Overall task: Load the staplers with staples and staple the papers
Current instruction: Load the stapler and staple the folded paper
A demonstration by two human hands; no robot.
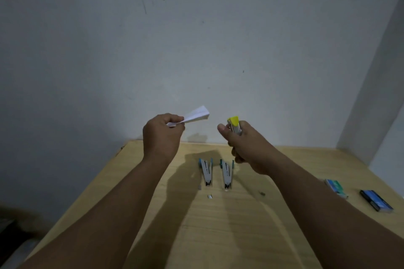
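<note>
While your left hand (162,132) pinches the folded paper (195,115) and your right hand (244,144) grips the yellow stapler (234,125), held apart, a crooked feed could misplace the staple.

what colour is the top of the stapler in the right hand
Yellow: the stapler held in the right hand, seen in the head view.

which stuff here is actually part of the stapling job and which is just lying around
Part of the job:
folded paper, pinched in the left hand
yellow stapler, gripped in the right hand
two teal staplers lying opened out on the table
two staple boxes at the right
loose staple strips

Just lying about:
nothing that I can make out
</note>
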